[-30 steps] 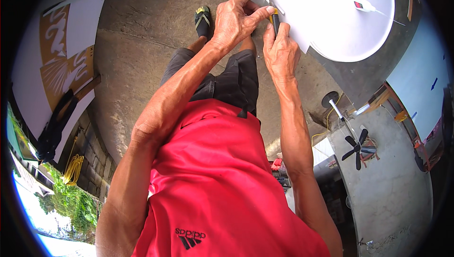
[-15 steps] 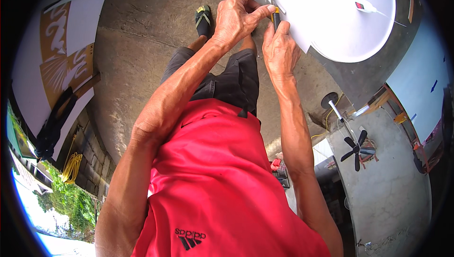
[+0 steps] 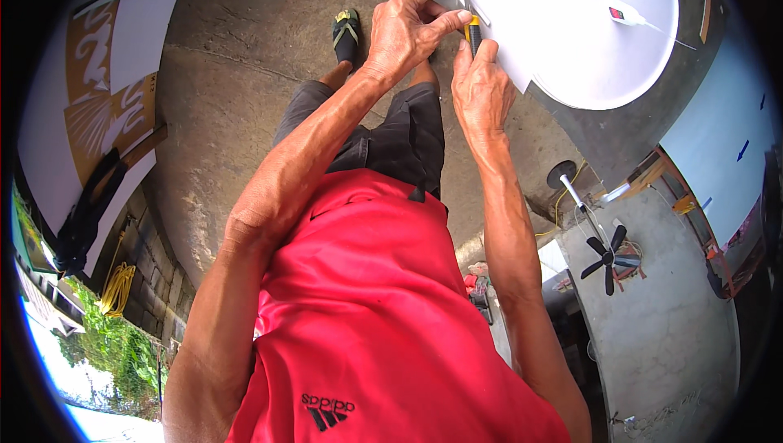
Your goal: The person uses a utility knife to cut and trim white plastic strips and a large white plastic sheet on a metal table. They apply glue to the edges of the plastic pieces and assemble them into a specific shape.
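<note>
1. Gripped the knife (image 3: 475,33) in the right hand (image 3: 483,94), right by the table (image 3: 589,131)!
2. Had the left hand (image 3: 406,33) at the blade end; couldn't tell whether pinching anything. Risked a nicked thumb, likely, from any slip.
3. Risked scratching the white sheet (image 3: 583,55) beyond by overshooting, perhaps spilling the bottle (image 3: 626,15) on it by jolting.
</note>
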Available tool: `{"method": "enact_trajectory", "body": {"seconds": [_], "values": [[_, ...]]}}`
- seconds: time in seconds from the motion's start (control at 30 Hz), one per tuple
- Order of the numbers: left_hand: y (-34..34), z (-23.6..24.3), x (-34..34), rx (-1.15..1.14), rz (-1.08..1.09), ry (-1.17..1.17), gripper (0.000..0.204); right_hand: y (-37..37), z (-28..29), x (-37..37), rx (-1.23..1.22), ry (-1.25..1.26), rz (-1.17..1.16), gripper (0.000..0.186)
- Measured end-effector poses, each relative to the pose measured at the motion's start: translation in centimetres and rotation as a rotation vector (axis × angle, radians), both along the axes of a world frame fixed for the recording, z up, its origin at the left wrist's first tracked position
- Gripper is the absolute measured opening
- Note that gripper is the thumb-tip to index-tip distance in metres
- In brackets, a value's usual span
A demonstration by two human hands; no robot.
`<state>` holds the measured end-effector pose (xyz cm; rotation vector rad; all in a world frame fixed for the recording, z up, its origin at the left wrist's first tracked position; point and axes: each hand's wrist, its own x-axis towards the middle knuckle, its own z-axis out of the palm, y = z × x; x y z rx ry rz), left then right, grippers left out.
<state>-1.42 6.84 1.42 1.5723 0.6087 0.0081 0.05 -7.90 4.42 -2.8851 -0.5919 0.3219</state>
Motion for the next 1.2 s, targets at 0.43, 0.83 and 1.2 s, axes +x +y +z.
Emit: {"method": "enact_trajectory", "body": {"seconds": [0.43,0.83,1.2], "values": [[-0.2,-0.1,0.1,0.013,-0.005,0.011,0.042,0.0,-0.4,-0.3,-0.017,-0.033,0.004,0.032],[-0.3,0.1,0.2,-0.015,0.018,0.004,0.04,0.8,-0.1,-0.3,-0.127,-0.06,0.003,0.033],[0.0,-0.7,0.2,-0.127,0.053,-0.025,0.034,-0.2,1.6,1.5,0.249,0.334,-0.083,0.032]]}}
